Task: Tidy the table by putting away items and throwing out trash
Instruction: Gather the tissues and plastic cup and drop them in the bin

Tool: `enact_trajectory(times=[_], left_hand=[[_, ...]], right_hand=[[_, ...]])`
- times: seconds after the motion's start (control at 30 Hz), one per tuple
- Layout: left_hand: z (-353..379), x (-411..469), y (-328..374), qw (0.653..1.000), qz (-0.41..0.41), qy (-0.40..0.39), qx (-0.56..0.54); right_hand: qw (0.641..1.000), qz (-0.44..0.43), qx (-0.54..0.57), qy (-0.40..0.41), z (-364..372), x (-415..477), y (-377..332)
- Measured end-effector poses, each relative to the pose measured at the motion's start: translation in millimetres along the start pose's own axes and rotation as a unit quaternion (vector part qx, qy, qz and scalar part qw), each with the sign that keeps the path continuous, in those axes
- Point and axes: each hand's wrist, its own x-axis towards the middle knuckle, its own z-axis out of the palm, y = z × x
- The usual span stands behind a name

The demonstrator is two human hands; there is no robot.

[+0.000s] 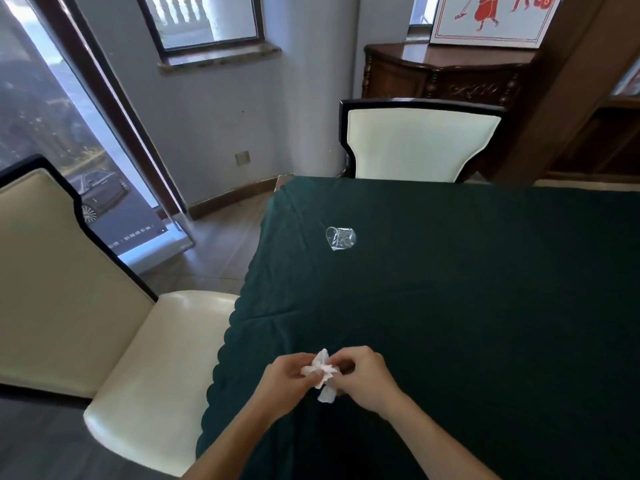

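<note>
Head view: both your hands bunched on a crumpled tissue at the near table edge

Head camera looks down across the table (485, 289), which fills the right and lower centre of the frame under a dark green cloth with a scalloped hem hanging at its left side. You have a cream chair (114, 323) with a black frame at the lower left, its seat pushed just beside the cloth's hem, and a second cream chair (419, 143) at the upper centre, tucked against the far edge of the table. A dark carved sideboard (446, 77) stands behind that chair at the upper right, with a framed red-and-white picture (491, 19) leaning on top of it.

Your left hand (285, 377) and your right hand (363, 374) meet at the lower centre of the frame, over the near part of the cloth. Both have their fingers curled in tight on a crumpled white tissue (323, 372), which sits between the two hands; one end pokes up above the knuckles and another hangs down below them.

A clear plastic cup (340, 238) lies on its side on the cloth, in the middle of the frame, well apart from your hands and nearer the table's left edge
</note>
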Motion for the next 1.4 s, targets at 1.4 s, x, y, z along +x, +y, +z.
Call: enact_trajectory(times=[1.4], left_hand=[[25.0, 132.3, 4.4, 0.908, -0.174, 0.059, -0.375]], right_hand=[[0.919, -0.051, -0.323, 0.22, -92.0, 242.3, -7.3]])
